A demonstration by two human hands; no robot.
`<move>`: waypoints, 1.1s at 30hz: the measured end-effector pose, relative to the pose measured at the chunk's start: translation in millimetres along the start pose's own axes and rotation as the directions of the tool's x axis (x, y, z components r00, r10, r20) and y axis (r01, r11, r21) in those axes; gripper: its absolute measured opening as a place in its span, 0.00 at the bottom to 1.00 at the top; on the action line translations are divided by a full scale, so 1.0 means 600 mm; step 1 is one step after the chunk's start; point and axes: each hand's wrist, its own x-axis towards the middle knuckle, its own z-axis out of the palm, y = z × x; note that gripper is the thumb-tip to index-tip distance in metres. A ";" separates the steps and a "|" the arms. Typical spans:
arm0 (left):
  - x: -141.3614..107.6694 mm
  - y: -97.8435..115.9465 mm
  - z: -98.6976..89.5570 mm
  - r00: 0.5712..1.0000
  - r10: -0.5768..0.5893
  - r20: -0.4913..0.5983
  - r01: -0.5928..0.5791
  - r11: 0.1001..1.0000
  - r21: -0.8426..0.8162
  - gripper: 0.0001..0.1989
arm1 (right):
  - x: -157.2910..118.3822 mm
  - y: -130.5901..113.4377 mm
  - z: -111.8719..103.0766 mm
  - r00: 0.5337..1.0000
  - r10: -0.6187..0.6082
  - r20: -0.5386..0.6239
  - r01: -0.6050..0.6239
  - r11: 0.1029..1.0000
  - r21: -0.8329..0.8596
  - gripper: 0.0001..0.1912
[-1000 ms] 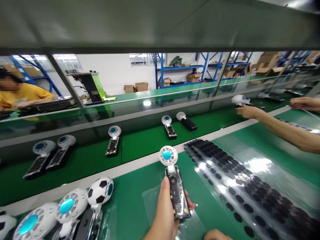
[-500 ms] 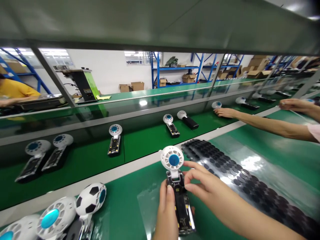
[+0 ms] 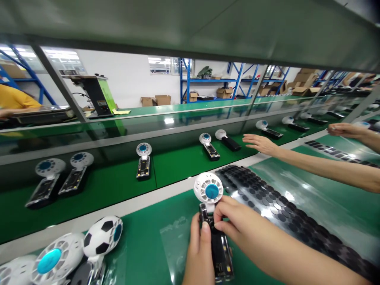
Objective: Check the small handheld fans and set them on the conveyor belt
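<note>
My left hand (image 3: 200,249) is closed round the black handle of a handheld fan (image 3: 209,188) with a white round head and a blue centre disc. The thumb lies on the handle's front, where a dark board and small yellowish parts show under a clear edge. My right hand (image 3: 234,217) has its fingers pinched together against the top of the handle, just below the white neck. Whatever is between those fingertips is hidden. Right of the fan lies a sheet of black round stickers (image 3: 267,198) on the green worktop (image 3: 142,237).
Several fans (image 3: 144,160) lie on the green conveyor belt (image 3: 175,166) ahead. More fans, one with a football pattern (image 3: 103,235), stand at lower left. A co-worker's hand (image 3: 261,143) reaches over the belt at right; another hand (image 3: 341,128) is beyond. A shelf (image 3: 190,27) hangs overhead.
My right fingers have moved in from the fan's side onto the handle's top. The belt fans sit slightly farther right in view. The co-worker's hand has let go of a fan and moved left.
</note>
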 end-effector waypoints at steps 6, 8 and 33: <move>-0.003 0.011 -0.001 0.997 -0.053 0.051 0.051 0.998 0.038 0.27 | 0.006 -0.003 0.001 1.000 0.008 0.016 -0.007 0.997 -0.078 0.08; -0.004 0.014 -0.001 0.994 -0.072 0.079 0.068 0.997 0.045 0.25 | 0.007 -0.005 0.002 1.000 0.014 0.022 -0.012 0.994 -0.106 0.08; 0.002 0.011 -0.002 0.988 -0.126 0.089 0.141 0.971 -0.195 0.34 | -0.005 0.036 0.038 0.981 0.043 -0.187 0.013 0.957 0.288 0.13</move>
